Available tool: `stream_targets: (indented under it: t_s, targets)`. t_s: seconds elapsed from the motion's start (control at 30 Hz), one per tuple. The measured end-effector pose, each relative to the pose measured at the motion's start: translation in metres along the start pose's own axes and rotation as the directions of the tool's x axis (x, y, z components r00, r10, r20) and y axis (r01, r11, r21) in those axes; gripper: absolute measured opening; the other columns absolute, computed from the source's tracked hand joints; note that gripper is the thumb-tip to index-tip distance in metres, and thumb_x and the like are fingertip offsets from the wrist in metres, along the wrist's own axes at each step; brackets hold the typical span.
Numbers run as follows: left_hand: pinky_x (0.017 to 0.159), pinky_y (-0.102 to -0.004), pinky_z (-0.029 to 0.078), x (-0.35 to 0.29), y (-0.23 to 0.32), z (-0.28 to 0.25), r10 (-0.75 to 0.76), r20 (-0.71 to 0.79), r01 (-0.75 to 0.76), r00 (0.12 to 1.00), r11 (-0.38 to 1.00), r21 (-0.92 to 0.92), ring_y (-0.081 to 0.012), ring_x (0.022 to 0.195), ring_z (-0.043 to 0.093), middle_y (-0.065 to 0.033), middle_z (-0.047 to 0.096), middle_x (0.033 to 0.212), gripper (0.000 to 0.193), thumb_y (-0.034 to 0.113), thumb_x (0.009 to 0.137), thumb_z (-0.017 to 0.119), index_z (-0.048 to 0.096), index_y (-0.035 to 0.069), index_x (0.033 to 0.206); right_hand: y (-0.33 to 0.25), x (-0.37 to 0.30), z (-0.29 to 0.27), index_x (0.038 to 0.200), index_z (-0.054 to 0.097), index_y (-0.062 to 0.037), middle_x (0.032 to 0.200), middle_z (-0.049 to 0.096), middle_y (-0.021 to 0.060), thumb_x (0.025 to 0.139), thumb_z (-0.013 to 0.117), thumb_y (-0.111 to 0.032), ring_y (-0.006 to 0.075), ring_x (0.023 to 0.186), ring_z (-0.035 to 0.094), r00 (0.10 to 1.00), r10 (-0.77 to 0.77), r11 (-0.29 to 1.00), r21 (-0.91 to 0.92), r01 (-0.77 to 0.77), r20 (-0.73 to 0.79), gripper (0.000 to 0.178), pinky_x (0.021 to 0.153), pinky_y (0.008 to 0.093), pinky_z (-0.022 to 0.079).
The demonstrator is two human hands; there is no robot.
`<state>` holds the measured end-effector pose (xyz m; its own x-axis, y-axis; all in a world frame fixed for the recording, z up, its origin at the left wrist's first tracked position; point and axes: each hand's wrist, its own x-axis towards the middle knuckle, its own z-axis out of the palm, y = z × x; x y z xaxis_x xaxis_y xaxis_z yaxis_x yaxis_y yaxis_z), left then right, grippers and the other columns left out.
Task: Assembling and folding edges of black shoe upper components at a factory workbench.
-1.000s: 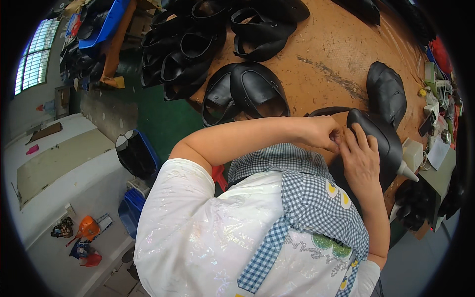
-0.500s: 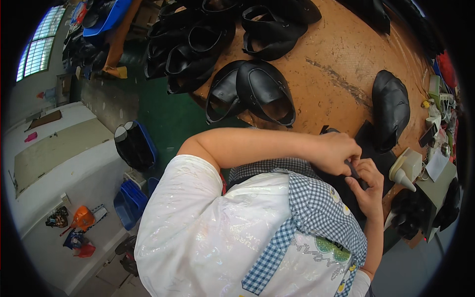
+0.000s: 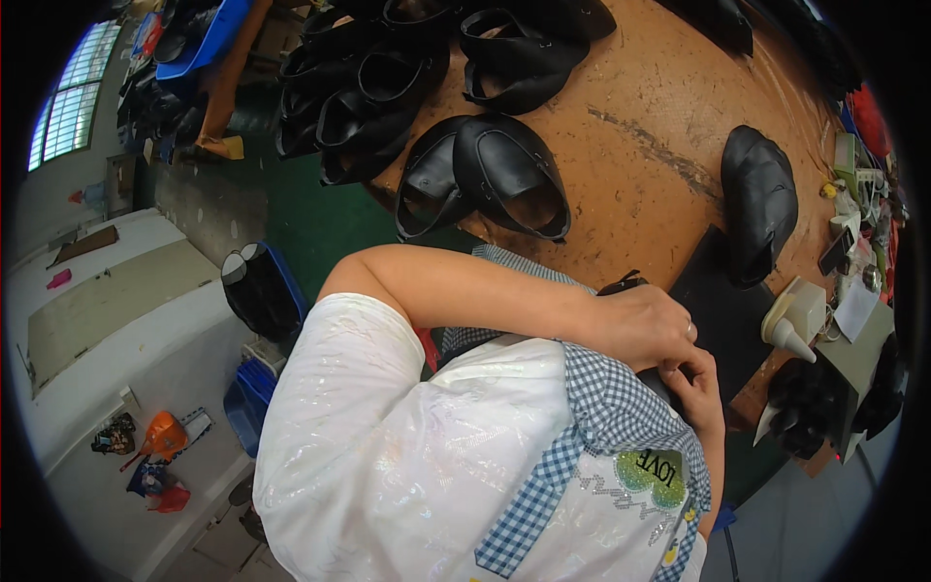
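Observation:
Close to my body at the table's near edge, my left hand and my right hand are together, fingers curled. Between them they grip a black leather piece, mostly hidden by my hands and arm; its looped edge shows above my left wrist. Beside my hands a flat black sheet lies on the table. Behind it rests a stack of black leather shoe parts. Left of that, a pair of black shoe uppers stands overlapping near the table's edge.
More black uppers crowd the far left of the worn orange table. At right stand a white nozzle bottle, a phone and assorted small items. On the floor at left is a blue bin with black pieces.
Both hands have drawn in toward my body and slightly left. My left hand now covers more of the black piece, and more of the flat black sheet shows.

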<state>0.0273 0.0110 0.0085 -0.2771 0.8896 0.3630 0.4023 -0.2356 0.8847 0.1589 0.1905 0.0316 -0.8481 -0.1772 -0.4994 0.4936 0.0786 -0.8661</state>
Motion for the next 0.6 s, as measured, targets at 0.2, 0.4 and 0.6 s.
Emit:
stream_targets:
  t_s: [0.2, 0.4, 0.6]
  targets:
    - [0.062, -0.0357, 0.052, 0.002, -0.003, 0.005, 0.331, 0.118, -0.35, 0.936, 0.899, 0.263, -0.0241, 0.08, 0.063, -0.0062, 0.063, 0.082, 0.021, 0.011, 0.066, 0.069, 0.066, 0.001, 0.084, 0.004, -0.004, 0.001, 0.087, 0.062, 0.0029, 0.089, 0.063, 0.0074, 0.083, 0.063, -0.007, 0.015, 0.083, 0.058, 0.992, 0.1, 0.98, 0.179, -0.084, -0.082, 0.01, 0.077, 0.0277, 0.044]
    - [0.062, -0.0362, 0.052, -0.01, -0.002, -0.012, 0.016, 0.084, -0.02, 0.996, 0.999, 0.039, -0.0263, 0.081, 0.062, -0.0081, 0.061, 0.082, 0.021, 0.014, 0.07, 0.073, 0.059, 0.004, 0.082, 0.008, -0.007, 0.03, 0.076, 0.056, 0.0032, 0.073, 0.056, 0.0096, 0.083, 0.063, -0.004, 0.0197, 0.069, 0.054, 0.893, -0.388, 0.874, -0.397, 0.28, -0.226, 0.012, 0.063, 0.0304, 0.041]
    - [0.067, -0.0384, 0.051, -0.01, 0.002, -0.003, 0.21, -0.031, -0.203, 0.977, 0.967, 0.155, -0.0292, 0.079, 0.062, -0.0091, 0.06, 0.081, 0.03, 0.017, 0.068, 0.078, 0.055, 0.005, 0.082, -0.026, 0.006, 0.021, 0.086, 0.067, 0.0058, 0.072, 0.064, 0.0073, 0.088, 0.065, -0.007, 0.0102, 0.066, 0.058, 0.987, -0.088, 0.991, -0.114, 0.072, -0.137, 0.013, 0.062, 0.0242, 0.043]
